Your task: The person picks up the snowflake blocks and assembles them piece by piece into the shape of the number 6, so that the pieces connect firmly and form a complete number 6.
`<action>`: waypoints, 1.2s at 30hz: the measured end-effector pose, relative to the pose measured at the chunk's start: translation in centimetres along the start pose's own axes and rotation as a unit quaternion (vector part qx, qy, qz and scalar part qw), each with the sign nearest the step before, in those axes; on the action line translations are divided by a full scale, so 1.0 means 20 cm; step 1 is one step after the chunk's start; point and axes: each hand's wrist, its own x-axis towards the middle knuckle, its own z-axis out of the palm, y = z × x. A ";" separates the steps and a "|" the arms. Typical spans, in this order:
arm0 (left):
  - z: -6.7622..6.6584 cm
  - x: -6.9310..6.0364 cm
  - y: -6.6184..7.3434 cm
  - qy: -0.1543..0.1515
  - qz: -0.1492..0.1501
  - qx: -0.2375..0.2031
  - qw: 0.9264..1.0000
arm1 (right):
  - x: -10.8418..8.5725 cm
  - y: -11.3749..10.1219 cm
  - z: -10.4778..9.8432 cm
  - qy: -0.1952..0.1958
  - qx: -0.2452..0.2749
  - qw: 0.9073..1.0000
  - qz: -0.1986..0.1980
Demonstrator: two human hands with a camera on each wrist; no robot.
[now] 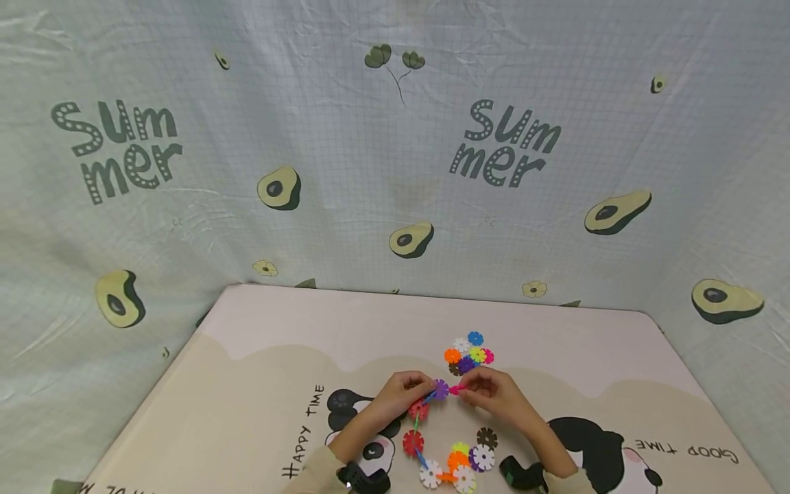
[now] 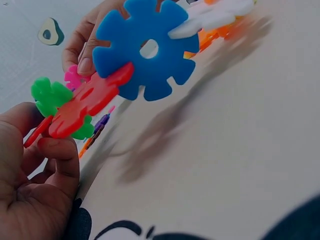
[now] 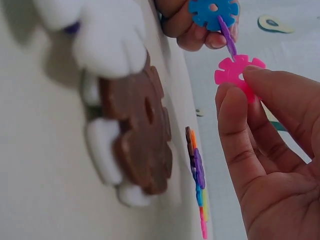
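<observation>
A chain of notched plastic snowflake discs curves between and below the hands. My left hand (image 1: 401,396) pinches the chain's upper end, by a blue disc (image 3: 202,14) and a purple disc (image 1: 441,390). In the right wrist view the purple disc stands edge-on from the blue one. My right hand (image 1: 496,394) pinches a pink disc (image 3: 234,75) between thumb and fingers, its rim touching the purple disc; how deep the slots engage I cannot tell. Down the chain come a red disc (image 1: 418,410), a green one seen edge-on, and another red disc (image 1: 413,442).
Loose discs lie in a pile beyond the hands, among them an orange disc (image 1: 452,356) and a blue disc (image 1: 475,338). Nearer me, the chain continues through white discs (image 1: 431,474) to a brown disc (image 1: 487,438). The table (image 1: 278,319) has a printed cover; a patterned curtain (image 1: 345,171) hangs behind.
</observation>
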 end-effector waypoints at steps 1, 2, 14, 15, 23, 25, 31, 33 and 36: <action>0.00 0.00 0.00 0.000 0.000 -0.001 1.000 | 0.00 0.00 0.00 0.000 0.000 1.000 -0.001; 0.00 -0.01 0.01 -0.001 0.000 -0.002 1.000 | 0.00 0.00 0.00 0.000 -0.001 1.000 -0.002; 0.01 0.01 0.00 -0.012 -0.007 0.005 1.000 | -0.01 -0.02 0.03 0.032 -0.026 0.999 -0.015; 0.01 0.01 0.00 -0.014 -0.007 0.007 1.000 | -0.01 -0.02 0.03 0.034 -0.033 0.999 -0.017; 0.01 -0.06 0.10 -0.017 0.006 0.005 1.000 | 0.00 -0.03 0.06 0.048 -0.107 0.993 -0.032; 0.01 -0.07 0.13 -0.019 0.016 0.000 1.000 | 0.00 -0.03 0.06 0.054 -0.114 0.991 -0.047; 0.01 -0.03 0.05 -0.022 0.008 0.004 1.000 | 0.00 -0.02 0.07 0.064 -0.109 0.989 -0.072; 0.01 -0.01 0.03 -0.019 -0.001 0.006 1.000 | 0.00 -0.02 0.07 0.065 -0.096 0.991 -0.072; 0.01 -0.01 0.01 -0.016 -0.012 0.001 1.000 | 0.00 -0.01 0.07 0.069 -0.071 0.992 -0.077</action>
